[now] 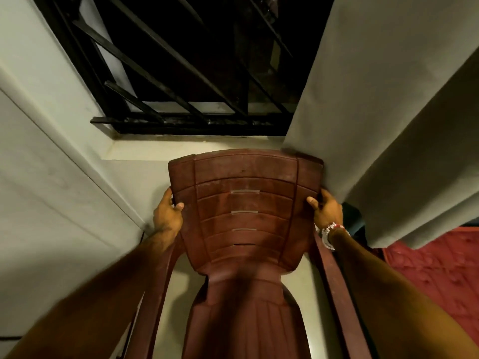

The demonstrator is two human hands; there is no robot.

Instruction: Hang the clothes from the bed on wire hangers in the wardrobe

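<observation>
A dark red plastic chair [245, 216] stands in front of me, its backrest toward the wall below a window. My left hand [167, 213] grips the left edge of the backrest. My right hand [326, 209], with a beaded band at the wrist, grips the right edge. No clothes, hangers or wardrobe are in view. A strip of red quilted bed cover [435, 270] shows at the lower right.
A window with black metal bars [181, 73] is above the chair. A grey curtain [375, 125] hangs on the right, touching the chair's top right corner. Pale walls [51, 177] close in on the left, with pale floor under the chair.
</observation>
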